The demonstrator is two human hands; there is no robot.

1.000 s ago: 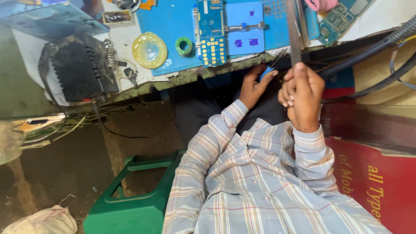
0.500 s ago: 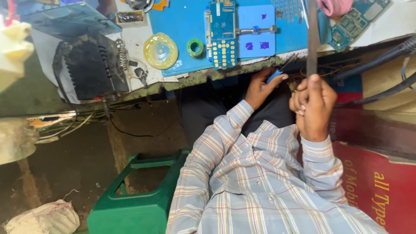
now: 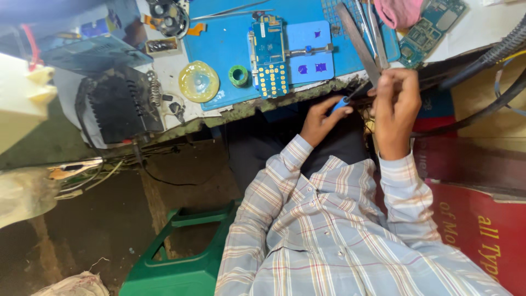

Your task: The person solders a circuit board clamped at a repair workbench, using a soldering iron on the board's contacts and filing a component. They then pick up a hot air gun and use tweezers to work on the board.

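My left hand (image 3: 320, 119) sits just below the bench edge, closed around a small blue-handled tool (image 3: 344, 101) whose dark tip points up to the right. My right hand (image 3: 397, 104) grips the lower end of a long flat grey metal file (image 3: 357, 41), which slants up and left over the blue work mat (image 3: 224, 44). The two hands are close together, tool tip near the file's held end. A phone circuit board (image 3: 268, 49) with a yellow keypad grid lies clamped in a holder on the mat, left of both hands.
A green solder ring (image 3: 238, 75) and a yellowish tape roll (image 3: 198, 81) lie on the bench. A black box (image 3: 118, 107) stands at its left. Pink cloth (image 3: 402, 11), green board (image 3: 433, 30), black hoses (image 3: 493, 55) are at right. Green stool (image 3: 181, 257) and red carton (image 3: 482, 230) are below.
Both hands have stayed closed on their tools and close together. The file now slants left over the mat instead of standing upright. The view has shifted a little.
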